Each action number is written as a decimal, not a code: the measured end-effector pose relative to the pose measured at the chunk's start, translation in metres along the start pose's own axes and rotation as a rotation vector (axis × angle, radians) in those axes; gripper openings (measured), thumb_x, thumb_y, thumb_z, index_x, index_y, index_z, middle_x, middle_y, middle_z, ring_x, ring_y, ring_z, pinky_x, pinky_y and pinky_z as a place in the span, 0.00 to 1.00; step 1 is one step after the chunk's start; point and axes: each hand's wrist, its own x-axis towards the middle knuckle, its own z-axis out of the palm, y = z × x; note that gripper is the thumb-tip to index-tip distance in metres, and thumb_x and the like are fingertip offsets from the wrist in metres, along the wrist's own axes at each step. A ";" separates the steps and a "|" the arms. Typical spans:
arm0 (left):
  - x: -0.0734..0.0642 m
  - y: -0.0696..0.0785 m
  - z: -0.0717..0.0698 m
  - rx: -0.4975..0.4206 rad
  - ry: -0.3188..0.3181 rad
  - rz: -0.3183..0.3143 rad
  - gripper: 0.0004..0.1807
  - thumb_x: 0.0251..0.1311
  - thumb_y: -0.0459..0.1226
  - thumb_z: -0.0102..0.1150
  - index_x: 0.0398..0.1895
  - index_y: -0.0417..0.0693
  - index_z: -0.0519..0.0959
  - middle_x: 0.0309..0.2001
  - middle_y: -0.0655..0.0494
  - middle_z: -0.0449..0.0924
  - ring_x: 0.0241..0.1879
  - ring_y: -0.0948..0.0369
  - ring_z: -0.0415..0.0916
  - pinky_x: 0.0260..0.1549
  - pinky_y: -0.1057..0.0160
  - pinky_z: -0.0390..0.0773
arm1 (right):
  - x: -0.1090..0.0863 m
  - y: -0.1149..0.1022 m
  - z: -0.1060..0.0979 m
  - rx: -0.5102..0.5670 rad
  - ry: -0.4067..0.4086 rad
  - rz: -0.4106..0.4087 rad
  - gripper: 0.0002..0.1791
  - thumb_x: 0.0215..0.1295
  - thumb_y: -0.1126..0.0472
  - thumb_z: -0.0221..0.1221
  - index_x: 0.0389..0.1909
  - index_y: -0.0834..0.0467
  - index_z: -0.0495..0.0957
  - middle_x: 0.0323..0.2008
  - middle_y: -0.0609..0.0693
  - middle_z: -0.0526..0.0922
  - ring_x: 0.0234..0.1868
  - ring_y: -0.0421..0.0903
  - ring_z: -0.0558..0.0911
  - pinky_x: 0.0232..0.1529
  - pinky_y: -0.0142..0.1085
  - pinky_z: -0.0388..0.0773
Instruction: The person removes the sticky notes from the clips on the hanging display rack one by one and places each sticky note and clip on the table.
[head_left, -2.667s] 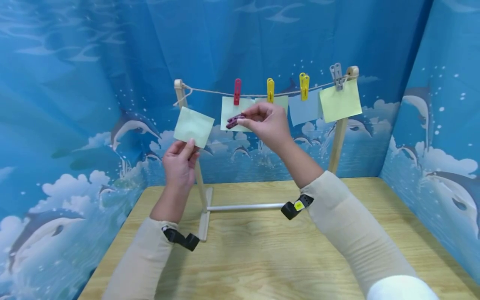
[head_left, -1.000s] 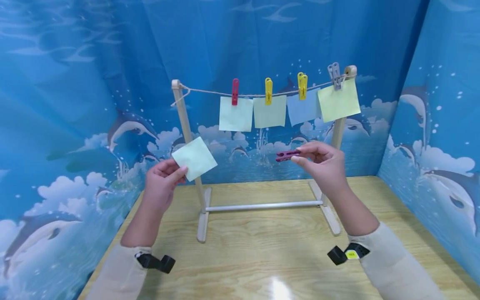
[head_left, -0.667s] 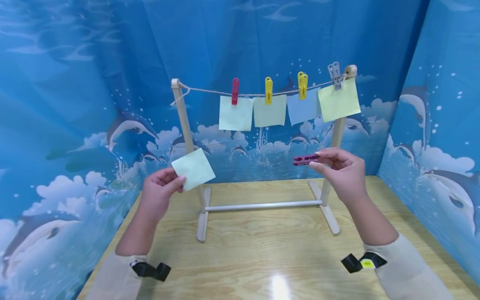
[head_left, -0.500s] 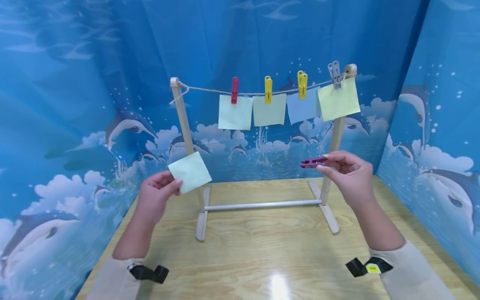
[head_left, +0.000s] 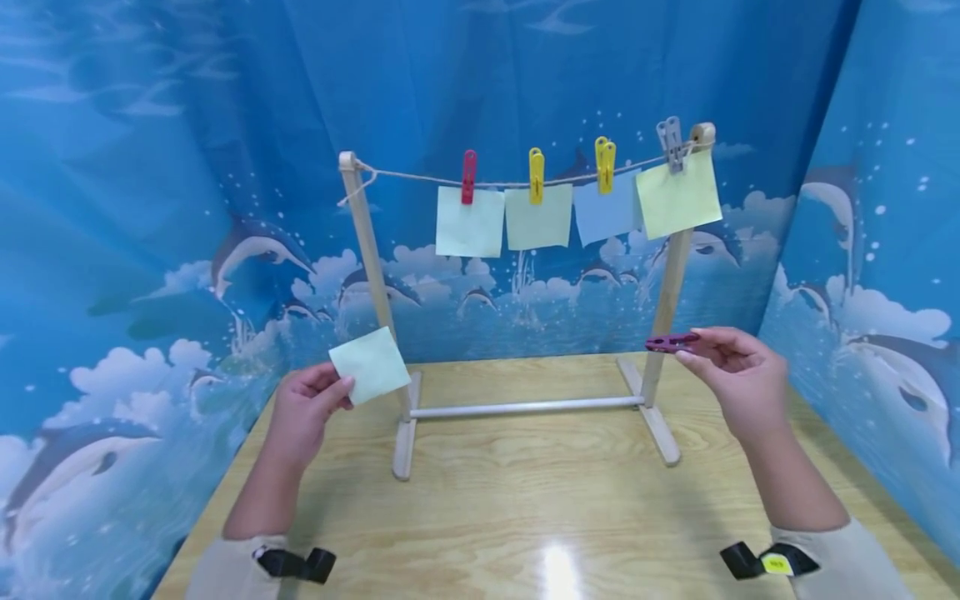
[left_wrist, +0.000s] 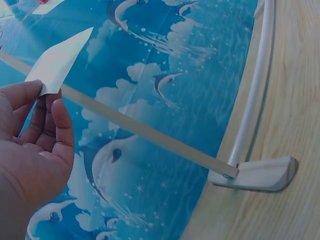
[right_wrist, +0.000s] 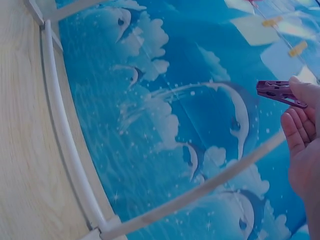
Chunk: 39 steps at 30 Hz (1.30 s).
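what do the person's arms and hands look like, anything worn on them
The left hand and right hand are ungloved. Pale beige sleeves leave part of each forearm bare. A small, blocky black camera sits at each cuff; the right one's strap carries a yellow label, its marking too small to read.

beige sleeves [head_left: 232, 571], black wrist cameras [head_left: 320, 565], yellow label [head_left: 776, 564] on the right one

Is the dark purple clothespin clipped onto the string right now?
No, the right hand pinches the dark purple clothespin well below the string, apart from it.
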 end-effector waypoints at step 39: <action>-0.013 -0.075 -0.042 -0.114 0.165 -0.122 0.20 0.58 0.26 0.65 0.46 0.62 0.84 0.33 0.61 0.83 0.32 0.66 0.80 0.30 0.66 0.84 | -0.018 0.058 -0.076 0.069 0.104 0.238 0.15 0.56 0.76 0.66 0.44 0.60 0.82 0.36 0.46 0.85 0.37 0.36 0.84 0.38 0.25 0.81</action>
